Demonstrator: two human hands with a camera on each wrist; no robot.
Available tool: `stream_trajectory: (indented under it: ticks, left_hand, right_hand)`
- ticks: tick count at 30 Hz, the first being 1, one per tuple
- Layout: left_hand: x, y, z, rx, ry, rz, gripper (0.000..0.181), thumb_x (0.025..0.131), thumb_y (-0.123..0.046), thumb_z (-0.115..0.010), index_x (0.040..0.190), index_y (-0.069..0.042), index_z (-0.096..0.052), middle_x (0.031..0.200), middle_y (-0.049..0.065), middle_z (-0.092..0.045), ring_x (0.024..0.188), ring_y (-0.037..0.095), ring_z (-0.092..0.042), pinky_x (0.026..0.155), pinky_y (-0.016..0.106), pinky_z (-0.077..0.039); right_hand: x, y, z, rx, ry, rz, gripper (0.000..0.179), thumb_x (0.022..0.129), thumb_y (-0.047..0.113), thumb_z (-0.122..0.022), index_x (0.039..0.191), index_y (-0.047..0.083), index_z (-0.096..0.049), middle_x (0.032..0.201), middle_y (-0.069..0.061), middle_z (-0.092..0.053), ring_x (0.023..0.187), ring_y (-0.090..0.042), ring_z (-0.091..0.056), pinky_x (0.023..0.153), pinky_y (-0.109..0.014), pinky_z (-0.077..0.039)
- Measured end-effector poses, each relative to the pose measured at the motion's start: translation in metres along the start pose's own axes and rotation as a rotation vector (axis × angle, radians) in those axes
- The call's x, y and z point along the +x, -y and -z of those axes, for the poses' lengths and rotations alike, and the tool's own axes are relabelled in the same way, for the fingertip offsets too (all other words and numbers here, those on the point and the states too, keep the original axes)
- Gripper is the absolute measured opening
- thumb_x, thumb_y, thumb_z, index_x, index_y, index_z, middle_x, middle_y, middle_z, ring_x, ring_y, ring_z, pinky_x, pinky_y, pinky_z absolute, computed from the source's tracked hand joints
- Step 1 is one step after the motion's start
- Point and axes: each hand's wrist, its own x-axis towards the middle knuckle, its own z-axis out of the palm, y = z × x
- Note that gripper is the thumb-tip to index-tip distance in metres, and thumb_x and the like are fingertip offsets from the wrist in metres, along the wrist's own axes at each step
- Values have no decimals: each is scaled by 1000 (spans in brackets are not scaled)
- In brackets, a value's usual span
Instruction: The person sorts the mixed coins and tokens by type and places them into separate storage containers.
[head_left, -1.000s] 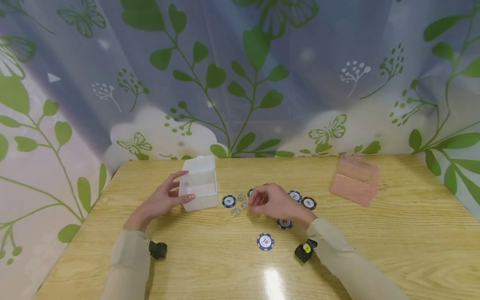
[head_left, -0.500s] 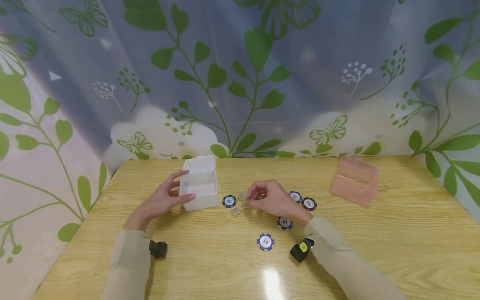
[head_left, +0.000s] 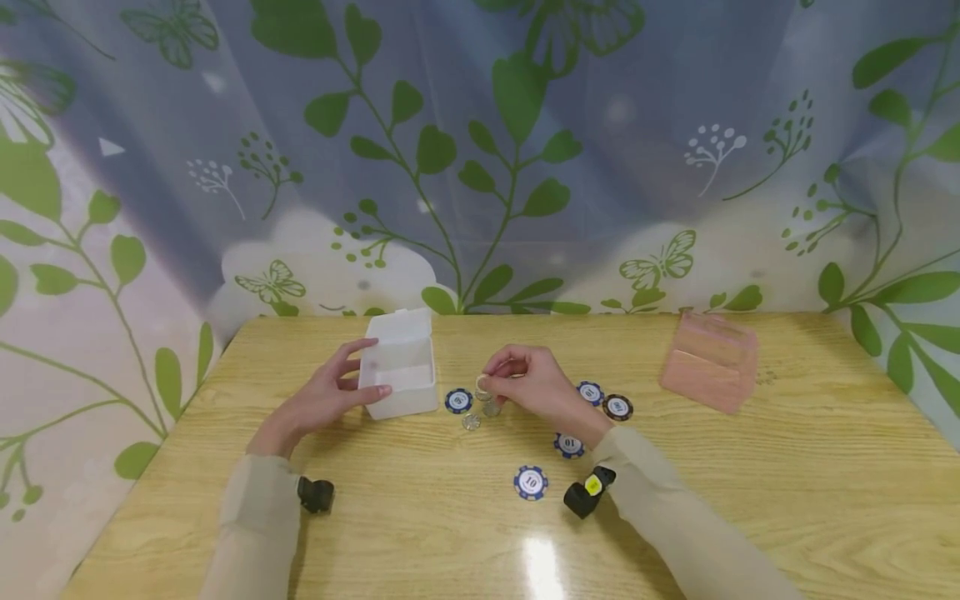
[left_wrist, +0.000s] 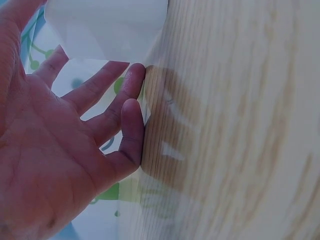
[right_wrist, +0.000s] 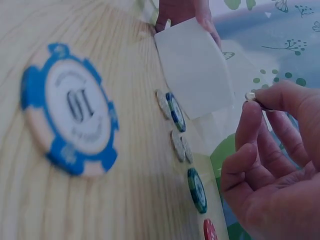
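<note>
My left hand (head_left: 322, 396) holds the white plastic box (head_left: 401, 404) at its left side, thumb on the front rim and index finger by the raised lid. The box stands with its lid tipped back, its inside facing up. To the right of it, my right hand (head_left: 536, 383) pinches a small shiny coin (right_wrist: 250, 96) between thumb and index finger, above the table. Below lie several silver coins (head_left: 471, 422) and a blue-edged poker chip (head_left: 458, 401). In the right wrist view a green chip (right_wrist: 197, 191) and a red chip (right_wrist: 210, 230) lie near that hand.
Nearer the front lies a blue chip marked 10 (head_left: 531, 482), with another blue chip (head_left: 569, 444) beneath the right wrist. A third blue chip (head_left: 590, 392) and a black chip (head_left: 618, 407) sit farther right. A pink translucent pouch (head_left: 708, 367) lies at the back right, before the patterned curtain (head_left: 480, 167).
My right hand has shifted leftward and slightly up, and a coin now shows between its fingertips. The left hand and the box have stayed in place.
</note>
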Motion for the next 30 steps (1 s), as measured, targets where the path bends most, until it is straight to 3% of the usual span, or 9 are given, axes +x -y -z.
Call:
stream_trajectory:
  ticks: [4, 11, 19, 30]
  left_hand:
    - [1, 0, -1, 1, 1, 3, 90, 94, -40, -74, 163, -30, -17, 163, 23, -33, 140, 43, -50, 98, 47, -48]
    - [1, -1, 0, 5, 2, 4, 90, 94, -40, -74, 162, -31, -18, 163, 23, -33, 139, 43, -50, 98, 48, -47]
    - [2, -1, 0, 3, 1, 9, 91, 93, -40, -75, 162, -31, -17, 162, 22, -34, 139, 42, -51, 95, 46, -47]
    - [0, -2, 0, 6, -1, 0, 90, 94, -39, -74, 163, -28, -17, 162, 24, -33, 139, 44, -51, 94, 44, -49]
  right_hand:
    - [4, 4, -3, 20, -18, -14, 14, 93, 16, -76, 103, 9, -69, 92, -4, -69, 76, -30, -68, 57, -26, -44]
    - [11, 8, -13, 66, -38, -15, 15, 92, 14, -77, 101, 7, -69, 89, -2, -71, 71, -20, -67, 56, -25, -42]
    - [17, 16, -27, 115, -100, -34, 15, 91, 15, -78, 103, 9, -70, 93, -8, -75, 87, -35, -74, 58, -26, -44]
    - [24, 23, -41, 175, -150, -47, 14, 90, 14, -78, 101, 8, -70, 92, -5, -78, 73, -11, -71, 61, -29, -48]
